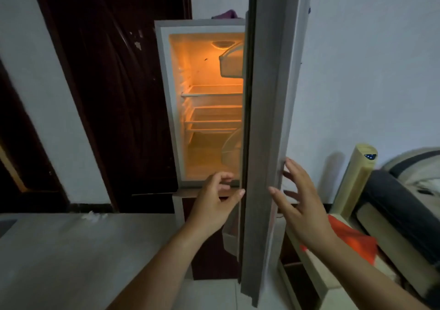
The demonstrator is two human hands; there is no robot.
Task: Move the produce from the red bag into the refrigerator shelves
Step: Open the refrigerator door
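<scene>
The refrigerator (166, 76) stands ahead with its grey door (269, 119) swung toward me, edge-on. Its lit orange interior shows bare shelves (214, 90) and door bins. My left hand (214, 202) is at the inner side of the door's lower edge, fingers curled and apart, holding nothing. My right hand (300, 200) is spread open on the door's outer side, fingertips at its edge. The red bag (352, 240) lies at the lower right, partly hidden behind my right forearm. No produce is visible.
A dark wooden door (114, 83) fills the wall left of the refrigerator. A pale tower fan (357, 178) and a bed with dark bedding (404, 202) stand to the right. A purple cloth (226, 14) lies on top of the refrigerator. Grey tiled floor (71, 250) lies below.
</scene>
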